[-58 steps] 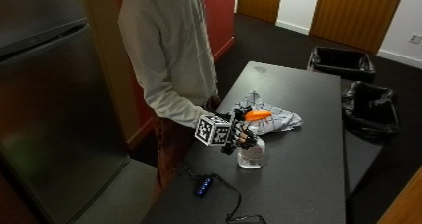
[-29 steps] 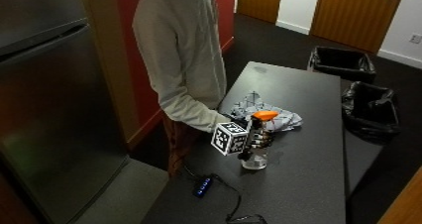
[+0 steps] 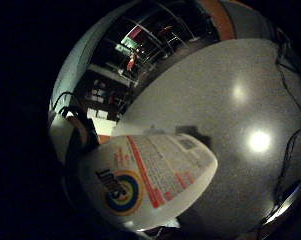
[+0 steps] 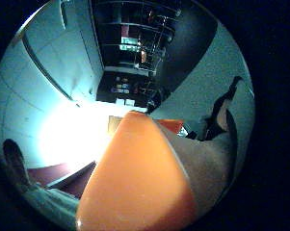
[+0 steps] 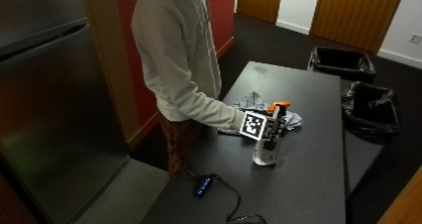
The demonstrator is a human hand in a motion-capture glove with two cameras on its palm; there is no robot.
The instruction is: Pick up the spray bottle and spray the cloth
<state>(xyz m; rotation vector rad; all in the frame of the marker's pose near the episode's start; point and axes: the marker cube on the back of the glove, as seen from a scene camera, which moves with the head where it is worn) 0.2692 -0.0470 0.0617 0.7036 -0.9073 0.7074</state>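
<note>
The first step looks about half done. The gloved right hand (image 5: 274,126) is wrapped round the neck of the spray bottle (image 5: 267,147), just under its orange trigger head (image 5: 280,105), so the grasp appears to be made. The bottle stands upright, and its base seems to rest on the tabletop (image 5: 310,174) or sit only barely clear of it (the outside view does not settle which). It stands toward the middle of the tabletop, nearer the long edge where the person stands than the far one.

Both palm views back up the grasp: the bottle's white labelled body (image 3: 150,180) fills one, the orange head (image 4: 135,183) the other, each very close to the palm.

The cloth (image 5: 258,104), a crumpled grey heap, lies just beyond the bottle, toward the tabletop's end nearest the doors and close to the person's edge. It shows no sign of wetting from here. What is left, by my reading: lift the bottle, aim the nozzle at the cloth, and squeeze the trigger.
</note>
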